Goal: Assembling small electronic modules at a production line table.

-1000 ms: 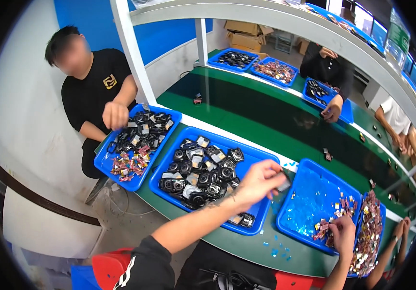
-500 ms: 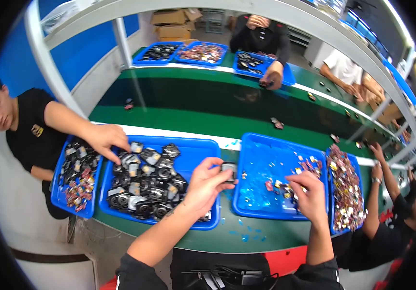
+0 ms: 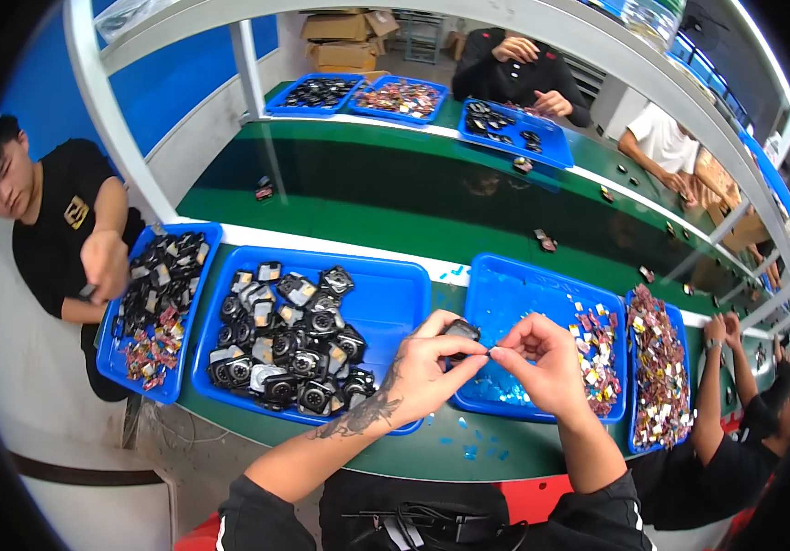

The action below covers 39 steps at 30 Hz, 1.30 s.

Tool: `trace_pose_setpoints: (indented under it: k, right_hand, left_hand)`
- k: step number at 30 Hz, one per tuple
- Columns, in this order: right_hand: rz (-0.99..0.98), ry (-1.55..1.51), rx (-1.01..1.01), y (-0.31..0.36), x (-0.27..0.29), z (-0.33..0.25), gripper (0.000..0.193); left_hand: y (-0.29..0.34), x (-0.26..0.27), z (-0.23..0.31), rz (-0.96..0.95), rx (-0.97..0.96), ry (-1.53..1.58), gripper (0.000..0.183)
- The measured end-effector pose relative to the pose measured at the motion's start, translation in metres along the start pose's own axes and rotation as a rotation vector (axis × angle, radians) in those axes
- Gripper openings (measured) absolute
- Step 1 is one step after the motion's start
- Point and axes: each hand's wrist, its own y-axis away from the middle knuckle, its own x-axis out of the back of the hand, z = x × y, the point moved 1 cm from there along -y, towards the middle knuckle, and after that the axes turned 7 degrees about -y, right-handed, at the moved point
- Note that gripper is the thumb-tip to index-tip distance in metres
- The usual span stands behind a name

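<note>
My left hand (image 3: 427, 372) is closed on a black watch case (image 3: 461, 329), which shows above the curled fingers. My right hand (image 3: 547, 367) is pinched, its thumb and fingertip meeting my left thumb tip. Whatever lies between those fingertips is too small to make out. Both hands are above the near edge of a blue tray (image 3: 505, 285) holding small pink, gold and white parts (image 3: 597, 367) and bits of blue film. To the left, another blue tray (image 3: 381, 298) holds a heap of similar black watch cases (image 3: 303, 363) with round backs.
A narrow blue tray (image 3: 636, 432) of small parts stands at the right. At far left, a co-worker's hand (image 3: 106, 262) is over a mixed tray (image 3: 216, 239). A green conveyor belt (image 3: 358, 207) with scattered pieces runs beyond. Metal shelf posts (image 3: 124, 138) frame the bench.
My right hand has left the small parts and come left to meet my left hand, which has moved slightly right. The co-worker's hand at left has withdrawn from the watch-case tray.
</note>
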Motion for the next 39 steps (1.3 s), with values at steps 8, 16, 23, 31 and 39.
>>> trace_pose_setpoints:
  k: [8,16,23,31,39]
  right_hand:
    - [0.020,0.828,0.578,0.006,-0.021,-0.018,0.011]
    - [0.123,0.804,0.268,0.010,0.028,0.013,0.019]
    - [-0.082,0.041,0.270,0.013,0.014,0.027,0.011]
    - [0.170,-0.063,0.103,0.016,0.013,0.015,0.002]
    - [-0.202,0.233,0.198,0.010,-0.002,0.020,0.010]
  left_hand:
    - [-0.003,-0.010,-0.008,0.080,0.074,0.023,0.013]
    - [-0.007,-0.008,-0.011,-0.046,0.141,0.410,0.011]
    - [0.001,-0.011,-0.003,-0.483,0.372,0.733,0.012]
    - [-0.005,-0.013,-0.013,0.080,0.150,0.135,0.029]
    - [-0.005,0.005,0.007,-0.038,-0.066,-0.120,0.027]
